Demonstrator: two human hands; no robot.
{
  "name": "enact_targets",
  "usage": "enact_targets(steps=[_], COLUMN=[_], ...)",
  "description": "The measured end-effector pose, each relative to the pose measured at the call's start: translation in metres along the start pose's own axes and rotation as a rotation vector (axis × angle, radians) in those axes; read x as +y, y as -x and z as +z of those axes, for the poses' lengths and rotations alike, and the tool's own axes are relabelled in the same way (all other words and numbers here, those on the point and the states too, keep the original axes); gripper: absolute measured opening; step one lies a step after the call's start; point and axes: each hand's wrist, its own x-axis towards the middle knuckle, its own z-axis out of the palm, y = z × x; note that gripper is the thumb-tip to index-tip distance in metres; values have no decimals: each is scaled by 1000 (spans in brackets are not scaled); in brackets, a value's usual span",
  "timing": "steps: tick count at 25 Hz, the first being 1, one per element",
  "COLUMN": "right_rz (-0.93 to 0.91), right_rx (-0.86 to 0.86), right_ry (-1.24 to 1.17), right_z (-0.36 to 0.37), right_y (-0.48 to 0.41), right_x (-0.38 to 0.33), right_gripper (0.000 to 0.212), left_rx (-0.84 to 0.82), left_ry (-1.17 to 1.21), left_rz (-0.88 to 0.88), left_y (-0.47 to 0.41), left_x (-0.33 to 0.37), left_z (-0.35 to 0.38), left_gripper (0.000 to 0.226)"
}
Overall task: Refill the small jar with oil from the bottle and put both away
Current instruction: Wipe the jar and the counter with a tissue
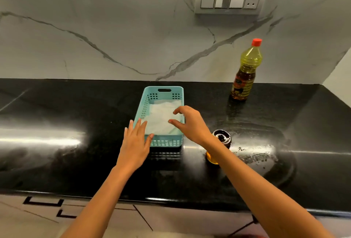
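**Item 1, left hand** (135, 143). We are recording it palm down, fingers straight and slightly fanned, holding nothing. Its fingertips are lying across the near left corner of the basket (142, 102). We are unable to tell whether they are pressing on the rim or only hovering over it. The forearm is running up from the lower edge, wrist straight.

**Item 2, right hand** (190, 123). We are recording it empty, with thumb and fingers parted in a loose claw above the basket's right rim. Its forearm is crossing in front of the small jar (221, 138).

We are judging that the two hands are framing the basket to steady or shift it, probably as the place for putting things away.

**Item 3, basket.** Turquoise and perforated, it is sitting lengthwise on the black worktop (76, 142), with a white liner (161, 114) lying on its floor.

**Item 4, small jar.** It is standing just right of the basket's near end. Its dark lid is on, amber oil is showing at its base, and the arm is partly hiding it.

**Item 5, bottle** (246, 70). It is standing upright, well behind the jar and close to the marble wall (95, 28), with its red cap (256, 42) on. With both closed, we are judging that no pouring is under way, and neither is stowed yet.

**Item 6, switch panel** (230, 0). It is sitting on the wall above.
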Motion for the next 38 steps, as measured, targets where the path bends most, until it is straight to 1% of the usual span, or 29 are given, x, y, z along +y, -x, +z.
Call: enact_targets(steps=[2, 5, 7, 9, 12, 15, 17, 18, 22, 25, 26, 28, 31, 35, 37, 38], right_rz=[13, 54, 92, 133, 152, 177, 218, 233, 283, 278, 304, 417, 563, 613, 628, 625], right_rx=[-81, -209, -279, -320, -355, -344, -310, -287, -162, 0, 72, 187, 260, 300, 297, 291], right_ry=[106, 265, 349, 384, 445, 522, 510, 484, 295, 122, 10, -272, -607, -1105, -1274, -1341], right_z=[22, 51, 66, 79, 93, 98, 100, 101, 104, 96, 91, 79, 59, 28, 14, 8], right_y=[-23, -53, -67, -75, -84, -91, -92, -93, -94, -92, -89, -85, -81, -70, -59, -54], right_x=[-1, 4, 10, 16, 22, 26, 29, 32, 36, 27, 22, 11, -2, -29, -39, -41], right_gripper=[34, 36, 39, 43, 45, 33, 25, 25, 34, 33, 33, 35, 40, 36, 31, 28], left_rx=[-29, -11, 39, 78, 133, 192, 241, 259, 300, 310, 309, 310, 271, 178, 73, 17], left_ry=[-41, -151, -170, -163, -137, -132, -112, -105, -113, -126, -131, -141, -102, 79, 323, 464], left_rz=[62, 230, 314, 353, 373, 389, 398, 402, 410, 404, 402, 396, 331, 144, 29, 10], left_y=[-4, -4, -4, -7, -11, -14, -15, -15, -18, -18, -18, -18, -17, -27, -38, -44], left_x=[-17, -37, -44, -47, -51, -54, -56, -56, -57, -57, -58, -58, -50, -21, -1, 9], left_z=[3, 8, 9, 10, 14, 18, 21, 23, 27, 29, 30, 30, 25, 9, -2, -7], left_gripper=[55, 62, 56, 47, 42, 38, 37, 36, 34, 33, 33, 33, 36, 51, 63, 70])
